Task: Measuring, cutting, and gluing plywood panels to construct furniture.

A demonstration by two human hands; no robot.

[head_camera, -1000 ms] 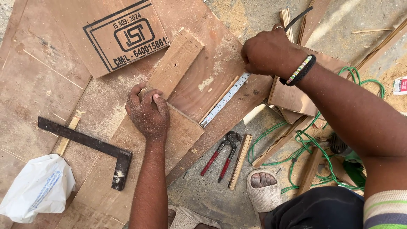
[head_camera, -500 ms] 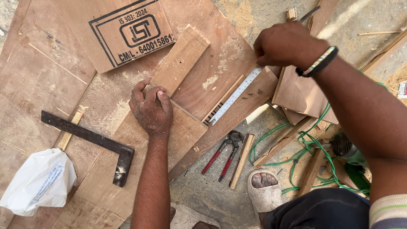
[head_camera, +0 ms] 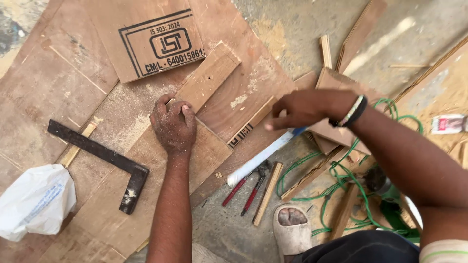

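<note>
My left hand (head_camera: 173,124) presses with bent fingers on the near end of a light wooden plank (head_camera: 209,78). The plank lies slantwise on a large plywood sheet (head_camera: 63,83) that carries a black printed stamp. My right hand (head_camera: 304,108), a band on its wrist, grips the far end of a long white ruler (head_camera: 261,158). The ruler is blurred and slants down over the sheet's right edge, above the concrete floor. A thin wooden strip (head_camera: 251,126) lies on the sheet just left of that hand.
A black try square (head_camera: 100,156) and a white plastic bag (head_camera: 34,202) lie to the left. Red-handled pliers (head_camera: 246,187), a wood stick (head_camera: 268,192), green cable (head_camera: 336,175), wood offcuts and my sandalled foot (head_camera: 292,229) crowd the floor to the right.
My right hand has come down and left from the offcuts at the upper right and taken hold of the ruler, which has shifted off the sheet's edge. My left hand has stayed on the plank.
</note>
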